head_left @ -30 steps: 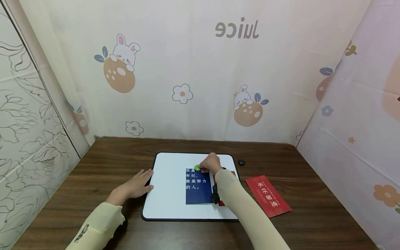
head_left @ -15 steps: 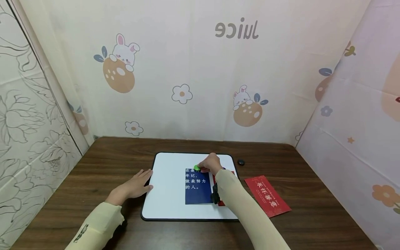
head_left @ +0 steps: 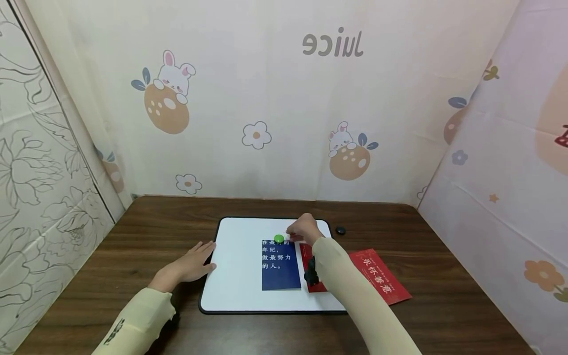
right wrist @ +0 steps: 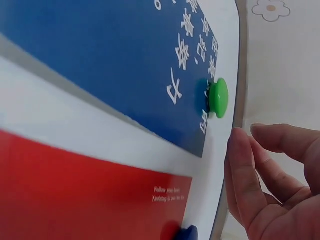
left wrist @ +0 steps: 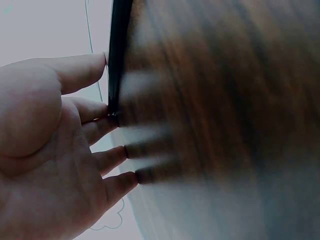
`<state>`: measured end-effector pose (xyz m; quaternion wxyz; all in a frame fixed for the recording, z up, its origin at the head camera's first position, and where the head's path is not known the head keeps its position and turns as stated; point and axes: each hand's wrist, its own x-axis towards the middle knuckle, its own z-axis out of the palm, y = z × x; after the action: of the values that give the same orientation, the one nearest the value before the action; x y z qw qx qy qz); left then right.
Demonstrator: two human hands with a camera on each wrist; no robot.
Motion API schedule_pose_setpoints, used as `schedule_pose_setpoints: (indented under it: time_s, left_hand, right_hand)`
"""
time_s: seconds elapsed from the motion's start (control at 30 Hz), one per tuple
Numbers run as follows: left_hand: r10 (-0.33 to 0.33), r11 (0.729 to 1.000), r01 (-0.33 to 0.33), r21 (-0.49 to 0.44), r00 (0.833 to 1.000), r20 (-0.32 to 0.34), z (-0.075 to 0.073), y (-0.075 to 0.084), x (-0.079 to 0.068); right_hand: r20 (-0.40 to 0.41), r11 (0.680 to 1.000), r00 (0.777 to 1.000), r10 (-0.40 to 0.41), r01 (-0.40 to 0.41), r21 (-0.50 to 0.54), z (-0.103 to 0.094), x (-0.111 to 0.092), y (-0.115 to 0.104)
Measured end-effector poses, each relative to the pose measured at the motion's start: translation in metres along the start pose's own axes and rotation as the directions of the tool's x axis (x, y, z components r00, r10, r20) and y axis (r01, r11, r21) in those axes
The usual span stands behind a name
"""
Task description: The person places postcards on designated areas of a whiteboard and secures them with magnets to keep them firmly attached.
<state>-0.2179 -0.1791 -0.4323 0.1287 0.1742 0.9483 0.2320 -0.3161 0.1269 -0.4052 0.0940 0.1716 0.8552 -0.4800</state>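
Note:
A white magnetic board [head_left: 237, 276] with a black rim lies on the wooden table. On it, a dark blue card [head_left: 279, 276] with white lettering has a round green magnet [head_left: 278, 238] at its top edge. My right hand [head_left: 305, 228] hovers just right of that magnet, thumb and fingertips close together with nothing between them. Beneath the right wrist lies a red card [right wrist: 90, 195], with a blue magnet [right wrist: 188, 233] at its top edge, both partly covered in the head view. Straight fingers of my left hand [head_left: 191, 264] touch the board's left edge.
Right of the board, a second red card [head_left: 379, 278] lies slanted on the table [head_left: 177, 222], partly behind the right sleeve. Beyond the board's upper right corner sits a small black magnet [head_left: 340, 230]. A patterned curtain [head_left: 284, 162] hangs behind the table.
My right hand has let go of the green magnet and shifted slightly right and up. The magnet stays on the blue card's top edge. The left hand keeps its place.

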Motion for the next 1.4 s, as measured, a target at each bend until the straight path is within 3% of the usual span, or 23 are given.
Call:
schedule_pose_setpoints:
  time_s: [0.7,1.0,1.4]
  left_hand:
    - [-0.012,1.0,0.012,0.003,1.0,-0.006,0.001,0.004,-0.003]
    - [-0.01,1.0,0.01,-0.002,1.0,-0.011,0.001,0.004,-0.003]
    - [-0.002,1.0,0.002,0.004,1.0,-0.002,0.0,0.002,-0.004]
  right_hand:
    - [0.024,0.998,1.0,0.001,-0.003,0.061,-0.043,-0.008,0.005]
    - [0.099,0.992,0.994,-0.051,0.038,0.12,-0.066,-0.023,0.012]
    - [0.178,0.989,0.984,-0.031,0.004,0.15,-0.097,-0.029,0.031]
